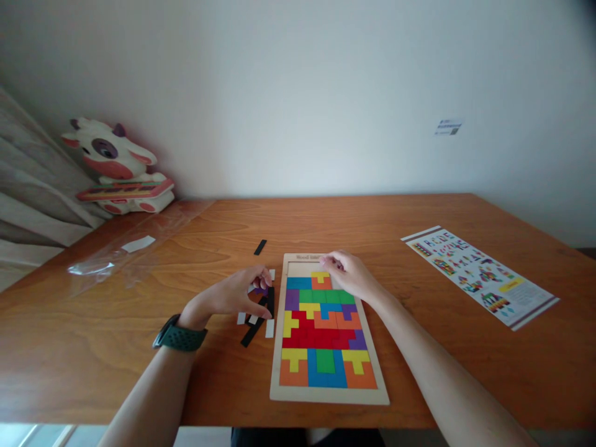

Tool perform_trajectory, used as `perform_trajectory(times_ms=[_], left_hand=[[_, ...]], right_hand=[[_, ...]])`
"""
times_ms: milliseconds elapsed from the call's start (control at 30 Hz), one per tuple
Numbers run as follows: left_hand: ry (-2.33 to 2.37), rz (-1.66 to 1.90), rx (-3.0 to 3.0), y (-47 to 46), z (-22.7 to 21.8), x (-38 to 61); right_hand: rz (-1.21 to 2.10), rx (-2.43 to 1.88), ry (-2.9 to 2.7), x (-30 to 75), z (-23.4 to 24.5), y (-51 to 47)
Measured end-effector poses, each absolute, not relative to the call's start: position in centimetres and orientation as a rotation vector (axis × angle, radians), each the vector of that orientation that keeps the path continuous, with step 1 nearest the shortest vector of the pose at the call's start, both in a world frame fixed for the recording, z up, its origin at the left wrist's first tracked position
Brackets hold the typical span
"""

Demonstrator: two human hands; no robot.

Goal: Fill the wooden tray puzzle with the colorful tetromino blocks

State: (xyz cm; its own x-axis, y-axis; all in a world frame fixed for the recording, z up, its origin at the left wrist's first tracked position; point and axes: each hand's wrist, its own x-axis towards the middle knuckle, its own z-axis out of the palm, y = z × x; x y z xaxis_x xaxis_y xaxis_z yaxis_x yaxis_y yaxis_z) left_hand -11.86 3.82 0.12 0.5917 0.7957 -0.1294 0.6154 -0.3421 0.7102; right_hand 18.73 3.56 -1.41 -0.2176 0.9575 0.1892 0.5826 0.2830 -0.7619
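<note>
My left hand is over a small pile of loose pieces just left of the wooden puzzle board. Its thumb and fingers are apart around a black strip, and I cannot make out a grip on it. Another black strip, white pieces and a purple piece lie there, partly covered. My right hand rests over the board's upper right part, fingertips pinched together; anything between them is hidden. Coloured tetromino-like blocks fill most of the tray, with bare wood showing at the top.
A single black strip lies beyond the pile. Clear plastic wrapping is on the left, in front of a cow-shaped toy keyboard. A printed pattern sheet lies on the right of the wooden table. A wall stands behind.
</note>
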Motion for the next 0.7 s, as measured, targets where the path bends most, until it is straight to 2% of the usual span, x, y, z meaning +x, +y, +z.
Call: perform_trajectory(times_ms=[367,700], left_hand=[[0.870,0.356,1.876,3.4,1.0,-10.3],[1.065,0.443,2.083,3.7,0.1,-10.0]], right_hand=[[0.635,-1.349,-2.086,18.4,-1.1,3.2],[0.608,-1.340,-2.113,18.3,-1.0,3.1]])
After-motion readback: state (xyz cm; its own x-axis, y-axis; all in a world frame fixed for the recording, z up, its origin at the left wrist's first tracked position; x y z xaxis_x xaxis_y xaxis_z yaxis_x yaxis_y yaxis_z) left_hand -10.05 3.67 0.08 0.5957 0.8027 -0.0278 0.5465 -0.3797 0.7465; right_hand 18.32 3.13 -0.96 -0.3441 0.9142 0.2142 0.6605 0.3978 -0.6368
